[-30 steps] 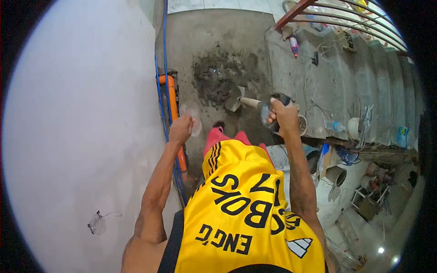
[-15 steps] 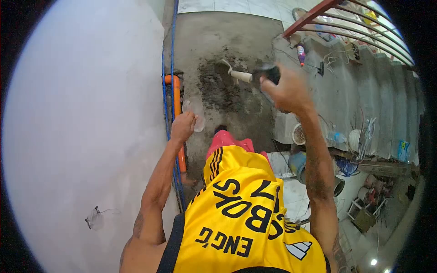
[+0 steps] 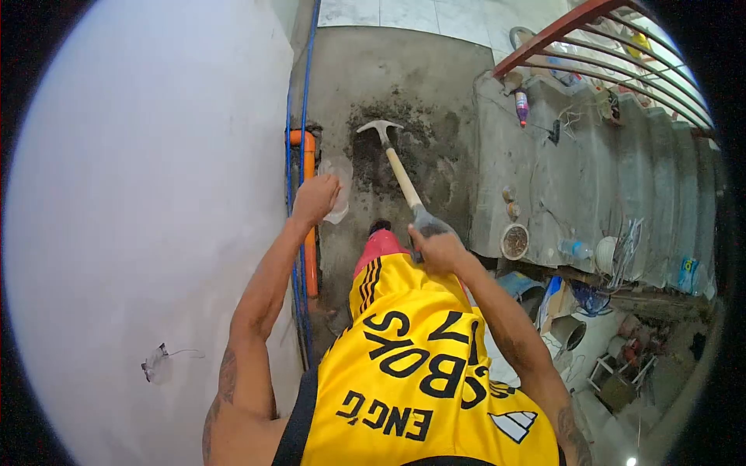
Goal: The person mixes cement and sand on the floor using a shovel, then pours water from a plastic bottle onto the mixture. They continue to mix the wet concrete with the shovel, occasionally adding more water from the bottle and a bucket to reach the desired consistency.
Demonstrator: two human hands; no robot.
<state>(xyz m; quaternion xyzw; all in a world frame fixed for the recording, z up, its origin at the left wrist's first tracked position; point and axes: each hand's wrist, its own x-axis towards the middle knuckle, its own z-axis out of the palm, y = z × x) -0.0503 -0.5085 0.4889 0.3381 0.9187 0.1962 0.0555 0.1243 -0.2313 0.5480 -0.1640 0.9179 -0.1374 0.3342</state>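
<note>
My right hand point(image 3: 440, 250) is closed around the dark grip end of a small pick point(image 3: 402, 175) with a pale handle. The pick's curved, pointed metal head point(image 3: 380, 126) overlaps a dark, rough damp patch point(image 3: 412, 128) on the grey concrete floor. Left of it, my left hand point(image 3: 316, 199) pinches a translucent, elongated plastic piece point(image 3: 339, 186), whose exact kind I cannot tell. That hand is close beside an orange pipe point(image 3: 310, 256) running along the wall, with blue tubes point(image 3: 304, 78) next to it.
A white wall point(image 3: 140, 194) rises on the left. To the right lie corrugated grey sheets point(image 3: 575, 171) carrying a purple bottle point(image 3: 521, 107), a round container point(image 3: 514, 241) and wires. A red metal railing point(image 3: 556, 35) stands at upper right. White tiles point(image 3: 404, 12) border the concrete.
My right hand has come down and toward my body, turning the pick so its head points away from me. My left hand stays nearly in place with the plastic piece.
</note>
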